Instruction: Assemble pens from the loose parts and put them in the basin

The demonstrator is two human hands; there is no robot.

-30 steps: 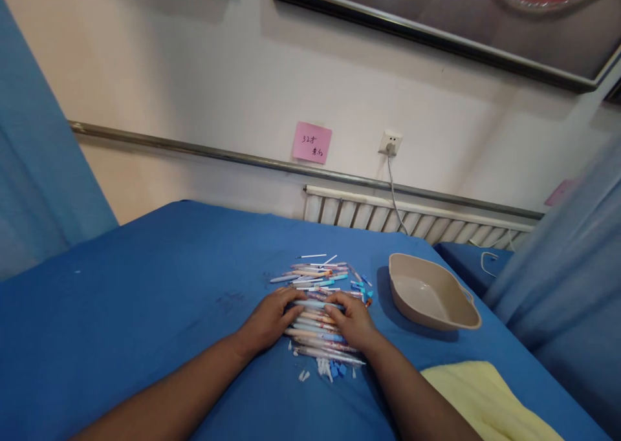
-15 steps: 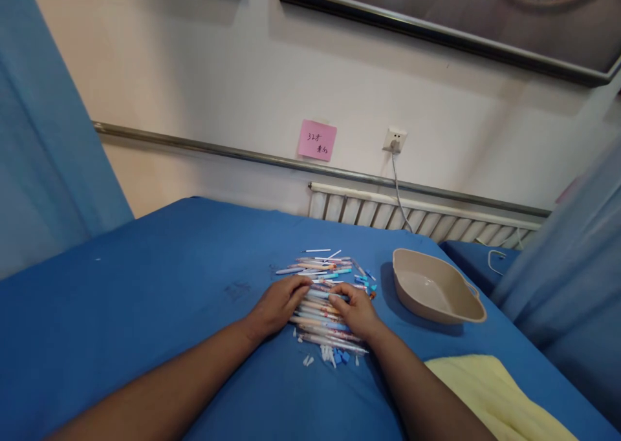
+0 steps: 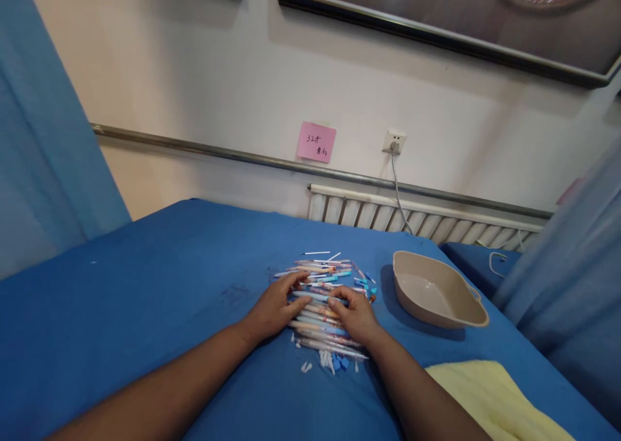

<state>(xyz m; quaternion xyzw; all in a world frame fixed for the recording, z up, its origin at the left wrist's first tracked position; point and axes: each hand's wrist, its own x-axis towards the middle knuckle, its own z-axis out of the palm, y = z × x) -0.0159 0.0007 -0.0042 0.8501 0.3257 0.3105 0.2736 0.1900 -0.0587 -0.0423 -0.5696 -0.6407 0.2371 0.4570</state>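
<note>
Pens in pale blue, peach, white and clear barrels lie side by side in a row (image 3: 317, 331) on the blue sheet. My left hand (image 3: 276, 304) rests at the row's left end, thumb and fingers spread apart around the pen ends. From the right, my right hand (image 3: 358, 313) has its thumb and fingers closed at the right end of a light-blue pen (image 3: 314, 296). Beyond the hands is a looser pile of pens (image 3: 315, 269) with thin white refills (image 3: 317, 253). Small white tips (image 3: 326, 362) and blue pieces (image 3: 340, 363) lie at the near side.
A beige plastic basin (image 3: 434, 289) stands to the right on the blue sheet (image 3: 169, 279). Nearer, a yellow cloth (image 3: 490, 392) lies by my right forearm. Behind are a radiator (image 3: 359, 211), a metal rail (image 3: 218, 153) and a plugged-in cord (image 3: 398, 192). Blue curtains (image 3: 43, 124) hang at both sides.
My left hand has opened, its thumb moving down and away from the fingers. My right hand stays nearly in place at the pen ends.
</note>
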